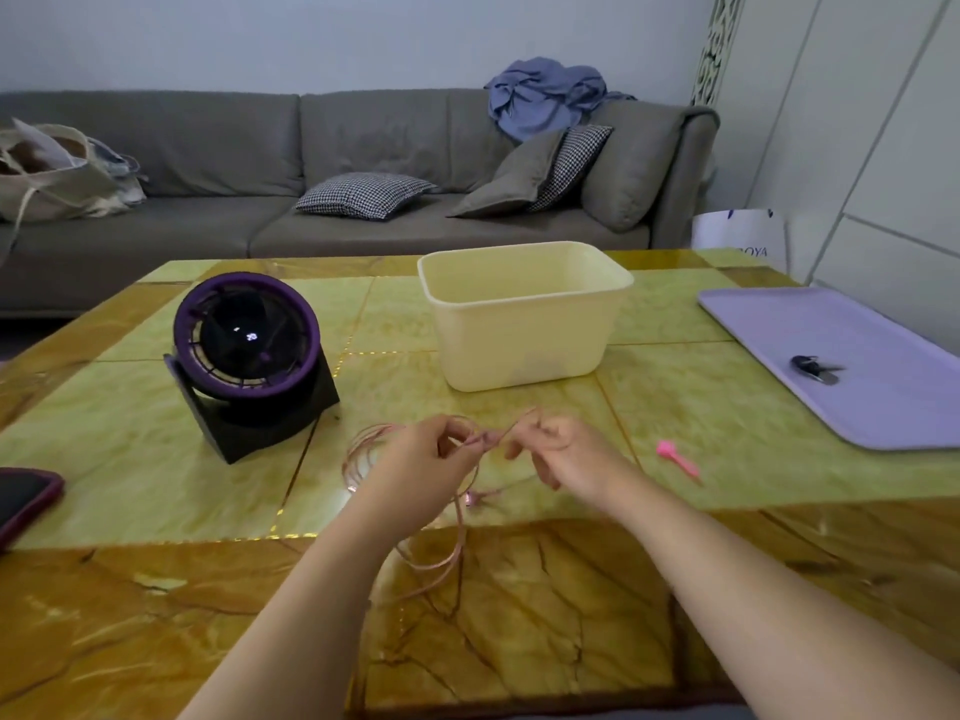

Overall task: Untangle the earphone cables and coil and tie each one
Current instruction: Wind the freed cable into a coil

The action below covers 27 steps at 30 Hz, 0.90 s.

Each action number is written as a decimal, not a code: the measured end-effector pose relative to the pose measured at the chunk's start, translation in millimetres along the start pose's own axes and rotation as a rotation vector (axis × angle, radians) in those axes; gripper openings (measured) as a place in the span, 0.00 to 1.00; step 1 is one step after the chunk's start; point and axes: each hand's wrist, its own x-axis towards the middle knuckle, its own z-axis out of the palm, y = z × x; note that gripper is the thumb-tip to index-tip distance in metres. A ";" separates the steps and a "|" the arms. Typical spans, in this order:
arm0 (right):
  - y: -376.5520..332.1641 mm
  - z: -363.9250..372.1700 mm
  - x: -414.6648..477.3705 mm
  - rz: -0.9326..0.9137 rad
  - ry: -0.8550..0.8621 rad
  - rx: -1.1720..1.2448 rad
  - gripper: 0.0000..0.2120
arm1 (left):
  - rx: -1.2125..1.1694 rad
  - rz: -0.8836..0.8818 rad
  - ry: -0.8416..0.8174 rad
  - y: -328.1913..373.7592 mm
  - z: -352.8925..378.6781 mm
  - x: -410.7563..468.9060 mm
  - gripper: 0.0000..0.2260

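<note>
A thin pink earphone cable (460, 522) is held above the table between both hands. My left hand (426, 454) pinches it at a bundle of loops that arcs out to the left of the hand. My right hand (558, 449) pinches a short strand that rises toward the tub. Below the hands the cable hangs in loose loops down to the table's near part, with a small pink earbud part dangling by it. A pink cable tie (675, 457) lies on the table to the right of my right hand.
A cream plastic tub (524, 324) stands behind the hands. A purple and black desk fan (249, 356) sits to the left, a dark phone (23, 498) at the left edge. A lilac tray (852, 366) with a small dark item is at the right. A grey sofa lies beyond.
</note>
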 end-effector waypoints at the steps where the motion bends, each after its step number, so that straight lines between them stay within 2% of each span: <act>1: -0.2 -10.1 1.8 0.025 0.068 0.174 0.17 | -0.066 0.018 0.008 5.9 2.9 2.9 0.01; 3: -0.7 -26.6 3.3 0.064 0.201 0.504 0.16 | -0.144 0.056 0.036 16.6 4.1 5.2 0.01; 6: 5.3 -55.2 0.9 0.102 0.388 0.916 0.15 | -0.137 0.128 0.117 28.5 6.3 9.3 0.02; 8: 9.8 -73.8 -2.9 0.090 0.475 1.119 0.14 | -0.142 0.137 0.216 31.7 3.4 12.8 0.04; 10: 14.7 -87.9 -8.2 0.072 0.537 1.217 0.13 | -0.232 0.076 0.321 30.7 -0.1 19.6 0.05; 14: 22.5 -104.2 -15.0 0.106 0.582 1.407 0.13 | -0.787 -0.123 0.367 27.8 -4.4 32.4 0.08; 17: 25.0 -111.7 -15.2 0.114 0.634 1.560 0.12 | -1.117 -0.219 0.380 23.9 -7.6 37.3 0.08; 19: 26.5 -116.5 -14.3 0.115 0.727 1.611 0.12 | -1.307 -0.266 0.407 20.1 -9.4 39.5 0.09; 22: 32.7 -121.3 -10.0 0.108 0.827 1.563 0.10 | -1.529 -0.341 0.481 11.6 -14.9 41.3 0.11; 24: 36.4 -116.3 -6.0 0.089 0.838 1.334 0.11 | -1.620 -0.348 0.495 8.3 -17.4 41.5 0.11; 25: 36.6 -110.8 -4.7 0.082 0.847 1.076 0.11 | -1.648 -0.344 0.494 7.7 -18.0 41.5 0.12; 27: 36.4 -97.3 -3.8 0.015 0.842 0.375 0.13 | -1.692 -0.314 0.505 8.6 -19.2 39.6 0.12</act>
